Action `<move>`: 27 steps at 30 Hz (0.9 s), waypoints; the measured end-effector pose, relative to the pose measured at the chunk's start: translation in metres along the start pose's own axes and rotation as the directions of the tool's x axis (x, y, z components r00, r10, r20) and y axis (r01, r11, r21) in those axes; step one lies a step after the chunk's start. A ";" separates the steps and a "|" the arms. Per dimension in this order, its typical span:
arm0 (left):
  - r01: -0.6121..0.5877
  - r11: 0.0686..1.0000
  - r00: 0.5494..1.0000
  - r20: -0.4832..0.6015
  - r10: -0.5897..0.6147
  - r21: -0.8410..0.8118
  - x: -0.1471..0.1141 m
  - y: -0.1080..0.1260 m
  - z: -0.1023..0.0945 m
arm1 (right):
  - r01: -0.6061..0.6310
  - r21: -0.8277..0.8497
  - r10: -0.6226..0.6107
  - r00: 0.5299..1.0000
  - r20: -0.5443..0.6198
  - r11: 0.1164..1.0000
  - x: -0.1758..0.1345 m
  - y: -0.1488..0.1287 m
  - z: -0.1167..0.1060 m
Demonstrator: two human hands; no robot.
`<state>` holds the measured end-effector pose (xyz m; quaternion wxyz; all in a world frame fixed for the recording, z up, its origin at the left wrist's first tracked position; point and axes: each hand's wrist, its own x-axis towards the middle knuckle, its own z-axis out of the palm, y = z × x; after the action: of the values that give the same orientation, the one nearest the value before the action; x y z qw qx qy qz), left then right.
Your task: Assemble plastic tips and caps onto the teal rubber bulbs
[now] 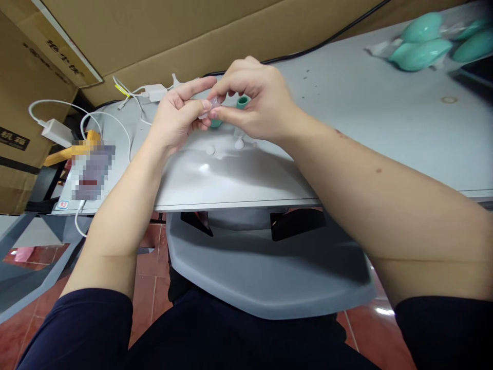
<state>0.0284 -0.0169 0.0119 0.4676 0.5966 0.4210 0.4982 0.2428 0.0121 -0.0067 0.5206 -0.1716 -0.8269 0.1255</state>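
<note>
Above the table, both my hands pinch a small clear plastic piece (215,102) between thumbs and fingertips. My left hand (177,114) holds it from the left, with the index finger stretched out past it. My right hand (262,97) grips it from the right, its fingers curled over the top. What the piece is exactly is too small and covered to tell. Behind my right thumb a green hollow cylinder (242,102) stands on the table. Another green part (215,124) shows partly below my fingertips. Two small white pieces, one rounded (210,150) and one knob-like (239,143), lie nearer the front.
Teal rounded objects (421,43), some in clear wrap, lie at the back right. White cables with a charger block (155,93) run along the left, beside a blurred-out phone (94,172). Cardboard boxes (173,36) stand behind the table (365,133). A grey stool (269,277) is below its front edge.
</note>
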 end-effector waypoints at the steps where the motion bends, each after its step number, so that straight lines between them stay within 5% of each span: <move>1: -0.005 1.000 1.000 -0.014 0.006 0.020 0.001 -0.002 -0.001 | 0.009 -0.003 -0.009 1.000 0.000 1.000 0.000 0.000 0.000; 8: -0.088 0.992 0.996 -0.028 0.091 0.089 -0.001 -0.007 0.004 | -0.096 0.007 0.096 0.995 -0.020 0.995 0.003 -0.001 0.000; 12: -0.126 0.983 0.988 -0.069 0.136 0.133 -0.006 -0.006 0.004 | -0.104 0.062 0.112 0.985 -0.134 0.993 0.006 0.010 -0.004; 17: -0.202 0.876 0.973 -0.015 0.232 0.438 0.002 -0.022 -0.009 | -0.069 0.230 0.132 0.953 -0.271 0.971 0.011 0.023 -0.003; 27: -0.155 0.827 0.988 0.087 0.129 0.541 0.011 -0.038 -0.009 | -0.084 0.273 0.143 0.968 -0.206 0.958 0.006 0.013 0.009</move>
<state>0.0202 0.0031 -0.0221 0.2497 0.7460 0.4888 0.3770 0.2345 0.0258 -0.0102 0.6202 -0.1615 -0.7280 0.2435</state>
